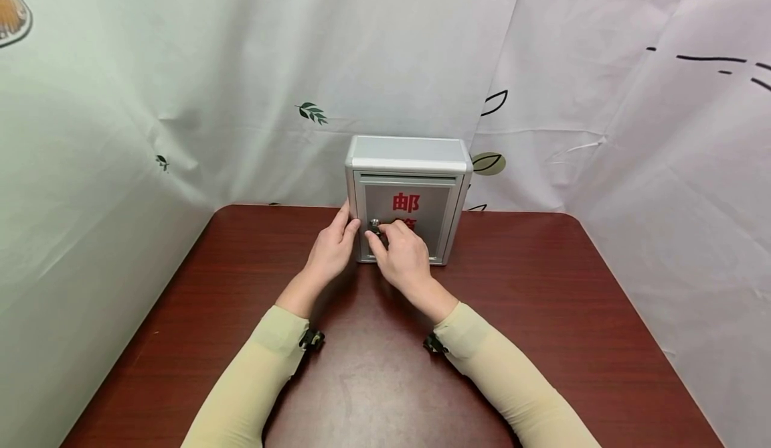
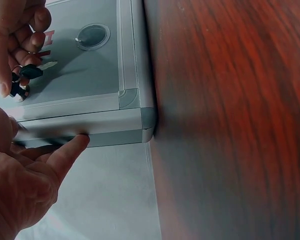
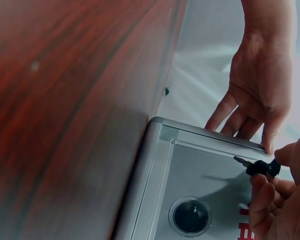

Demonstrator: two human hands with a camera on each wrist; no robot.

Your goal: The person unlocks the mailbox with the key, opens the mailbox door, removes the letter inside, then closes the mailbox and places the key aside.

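Observation:
A silver metal mailbox with red characters on its front panel stands upright on the table. My left hand rests along its left side, fingers fairly straight on the side wall and thumb by the front edge. At the small round lock, my right hand pinches a black-headed key between thumb and fingers. Another key with a bare metal blade dangles beside it in the left wrist view. The right fingers partly cover the lock and the lower red character.
The mailbox stands near the back of a dark red wooden table. Behind it and at both sides hang white printed cloths. A round window sits low in the mailbox's front panel.

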